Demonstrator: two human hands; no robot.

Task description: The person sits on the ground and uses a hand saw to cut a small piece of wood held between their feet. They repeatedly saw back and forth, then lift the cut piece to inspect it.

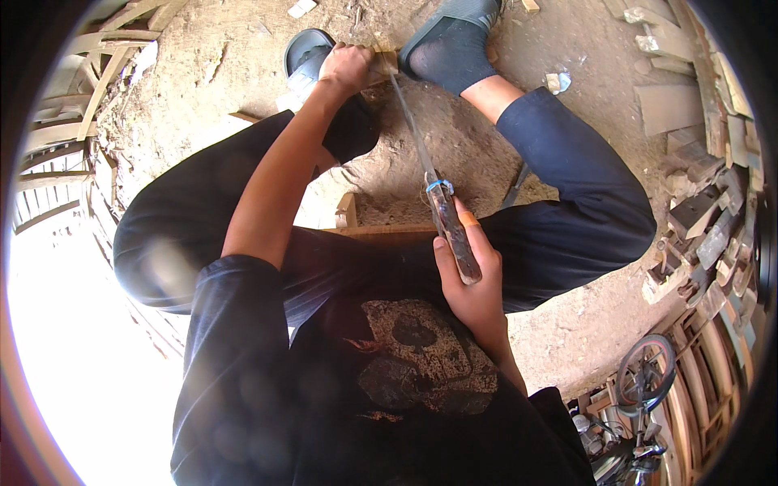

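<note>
My right hand (478, 296) is closed around the worn, dark handle of a long-bladed hand tool (416, 130). Blue cord is tied where blade meets handle. The narrow blade shows nearly edge-on, so I cannot tell whether it is a saw or a large knife. It points away from me, its far end at a small wooden block (383, 65) between my feet. My left hand (347, 66) is closed on that block's left side, its fingers partly hidden. An orange band circles a right finger.
My bent legs frame the dirt floor (583, 32); a sandalled foot (454, 44) is beside the block. A wooden piece (389, 233) lies by my lap. Wood offcuts (673, 109) crowd the right side, with a bicycle (646, 373) at lower right. Wooden frames (97, 73) stand at left.
</note>
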